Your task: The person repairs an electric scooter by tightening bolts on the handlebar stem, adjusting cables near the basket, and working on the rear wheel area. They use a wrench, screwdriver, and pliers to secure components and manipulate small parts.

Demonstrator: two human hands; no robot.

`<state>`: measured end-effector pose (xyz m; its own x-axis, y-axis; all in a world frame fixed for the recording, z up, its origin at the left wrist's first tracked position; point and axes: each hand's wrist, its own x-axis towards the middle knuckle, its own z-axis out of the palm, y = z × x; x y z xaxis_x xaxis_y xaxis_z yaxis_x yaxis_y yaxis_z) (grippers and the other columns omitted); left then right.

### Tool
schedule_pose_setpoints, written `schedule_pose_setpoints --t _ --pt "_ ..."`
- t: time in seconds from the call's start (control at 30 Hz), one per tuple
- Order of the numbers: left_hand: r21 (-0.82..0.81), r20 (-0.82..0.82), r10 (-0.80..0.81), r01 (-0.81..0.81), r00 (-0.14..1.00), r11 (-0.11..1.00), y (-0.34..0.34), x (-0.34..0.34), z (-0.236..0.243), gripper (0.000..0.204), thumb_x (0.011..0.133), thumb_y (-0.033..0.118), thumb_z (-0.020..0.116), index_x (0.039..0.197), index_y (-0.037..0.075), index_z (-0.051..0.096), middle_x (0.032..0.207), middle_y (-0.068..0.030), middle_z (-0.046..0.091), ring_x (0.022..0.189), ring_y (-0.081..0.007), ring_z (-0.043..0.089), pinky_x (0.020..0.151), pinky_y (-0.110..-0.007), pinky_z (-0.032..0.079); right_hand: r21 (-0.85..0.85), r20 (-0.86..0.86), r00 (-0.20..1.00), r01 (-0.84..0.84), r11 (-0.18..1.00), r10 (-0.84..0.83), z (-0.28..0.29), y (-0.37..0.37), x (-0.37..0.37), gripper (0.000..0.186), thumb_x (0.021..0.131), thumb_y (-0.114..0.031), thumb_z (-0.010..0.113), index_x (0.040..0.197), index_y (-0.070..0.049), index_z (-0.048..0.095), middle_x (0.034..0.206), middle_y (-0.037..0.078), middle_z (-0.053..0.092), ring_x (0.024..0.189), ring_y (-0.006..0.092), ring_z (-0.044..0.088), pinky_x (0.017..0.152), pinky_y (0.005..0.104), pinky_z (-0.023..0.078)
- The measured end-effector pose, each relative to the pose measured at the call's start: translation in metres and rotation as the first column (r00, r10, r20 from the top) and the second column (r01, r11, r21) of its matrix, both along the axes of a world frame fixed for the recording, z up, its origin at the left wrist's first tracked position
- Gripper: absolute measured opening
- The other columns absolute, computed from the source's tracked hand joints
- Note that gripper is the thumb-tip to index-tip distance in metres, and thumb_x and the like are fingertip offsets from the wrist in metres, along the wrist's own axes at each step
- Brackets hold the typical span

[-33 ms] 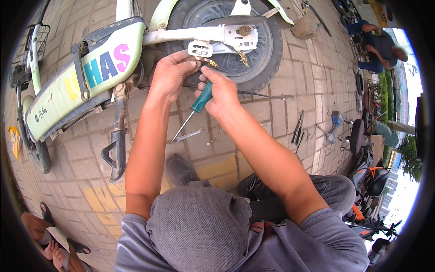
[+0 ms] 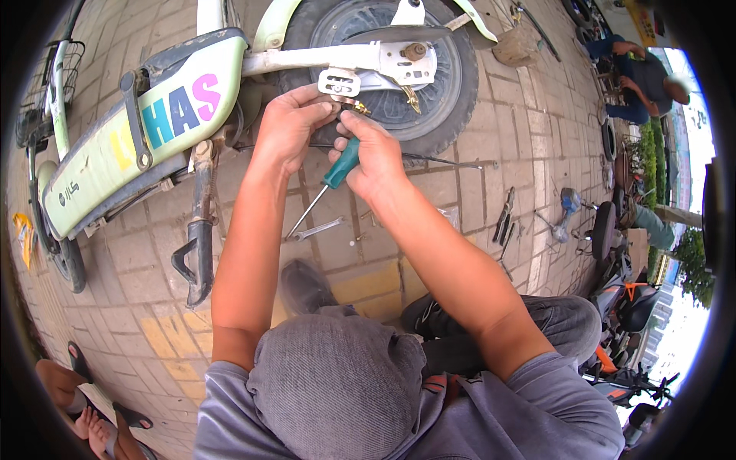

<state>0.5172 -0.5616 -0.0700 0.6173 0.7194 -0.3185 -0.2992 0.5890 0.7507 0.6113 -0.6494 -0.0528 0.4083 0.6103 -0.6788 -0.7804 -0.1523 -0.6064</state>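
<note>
My right hand (image 2: 373, 153) is closed round a screwdriver (image 2: 343, 165) with a green handle; its shaft points down and left. The thumb and forefinger of that hand reach up to a small brass-coloured fitting (image 2: 362, 108) under a slotted white bracket (image 2: 340, 82). Opposite it, my left hand (image 2: 291, 126) pinches at the bracket's lower edge, and its fingertips hide what they hold. Behind both hands is the tyred wheel (image 2: 458, 100) of a pale green and white bike (image 2: 84, 180) lying on its side. A thin black cable (image 2: 445, 162) runs out to the right of my right hand.
A spanner (image 2: 320, 228) lies on the paving below the screwdriver. Pliers (image 2: 504, 217) and thin tools lie to the right. A kickstand (image 2: 201, 253) juts toward me from the bike. One person (image 2: 648, 84) sits far right; another person's hands (image 2: 93, 431) show lower left.
The screwdriver's tip has swung slightly to the left. Both hands stay at nearly the same place by the bracket.
</note>
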Motion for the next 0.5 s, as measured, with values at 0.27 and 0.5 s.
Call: schedule_pose_setpoints --t 0.27,0.5 --pt "0.073 -0.125 0.05 -0.041 0.991 0.997 -0.003 0.005 0.005 0.027 0.083 -0.006 0.051 0.109 -0.008 0.061 0.095 -0.0119 0.067 0.079 -0.0146 0.063 0.072 -0.026 0.051 0.162 -0.122 0.991 -0.04 0.986 0.06 -0.007 0.01 0.008 0.011 0.088 -0.015 0.064 0.094 -0.008 0.058 0.08 0.0 0.054 0.066 0.0132 0.047 0.057 0.031 0.042" --pt "0.068 -0.128 0.112 -0.104 0.985 0.992 -0.006 0.007 0.007 0.026 0.083 -0.006 0.052 0.107 -0.008 0.061 0.09 -0.0108 0.067 0.075 -0.0134 0.063 0.068 -0.026 0.051 0.197 -0.14 0.99 0.0 0.98 0.028 -0.007 0.015 0.01 0.016 0.089 -0.022 0.06 0.096 -0.007 0.058 0.082 0.002 0.057 0.064 0.014 0.047 0.056 0.0319 0.041"
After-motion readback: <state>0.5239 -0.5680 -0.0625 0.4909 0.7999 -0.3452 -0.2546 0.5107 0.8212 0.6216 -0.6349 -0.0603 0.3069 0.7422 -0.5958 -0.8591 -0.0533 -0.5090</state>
